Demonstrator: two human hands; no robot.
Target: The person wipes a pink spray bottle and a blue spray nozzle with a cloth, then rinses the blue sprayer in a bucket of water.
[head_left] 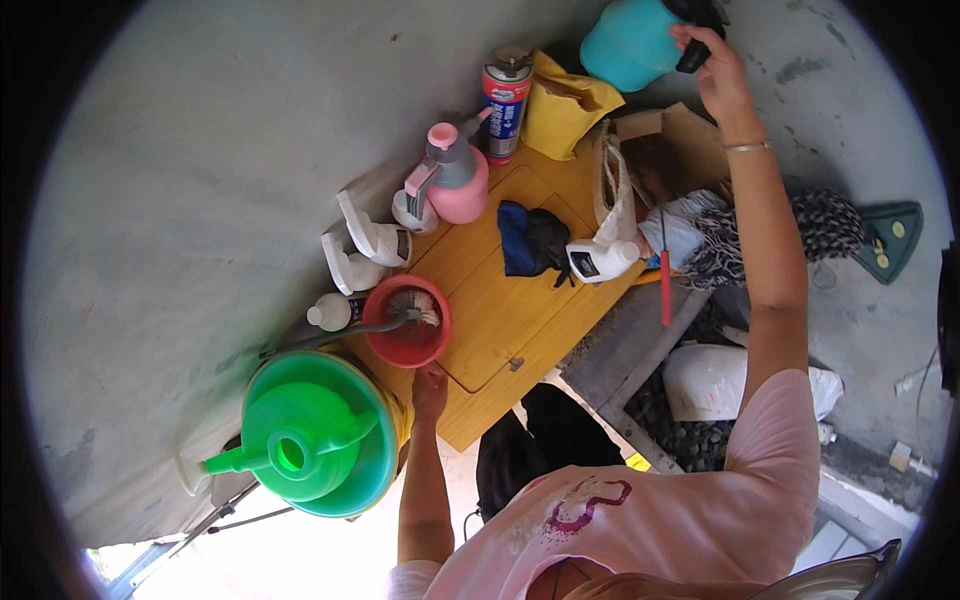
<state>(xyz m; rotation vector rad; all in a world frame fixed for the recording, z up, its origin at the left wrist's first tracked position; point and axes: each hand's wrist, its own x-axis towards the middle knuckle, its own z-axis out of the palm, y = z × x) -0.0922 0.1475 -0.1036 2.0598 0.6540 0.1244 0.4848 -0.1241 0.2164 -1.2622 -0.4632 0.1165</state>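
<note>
My left hand [430,390] is at the near side of a red plastic bowl [375,349], its fingers partly hidden beneath the rim; whether it grips the bowl is unclear. In the bowl lies the bristle head of a grey-handled brush [424,306], the handle sticking out to the left. High at the upper right, my right hand [709,56] has its fingers around the black handle of a teal plastic container [626,45], which is partly cut off by the dark picture rim. Below it is an open cardboard box [694,135].
The wooden tabletop [480,330] holds a pink pump sprayer [457,191], a spray can [504,112], a yellow bag [562,112], a dark blue cloth item [529,240] and white bottles [604,259]. A green watering can [322,442] sits in a basin at left. Walls stand close behind.
</note>
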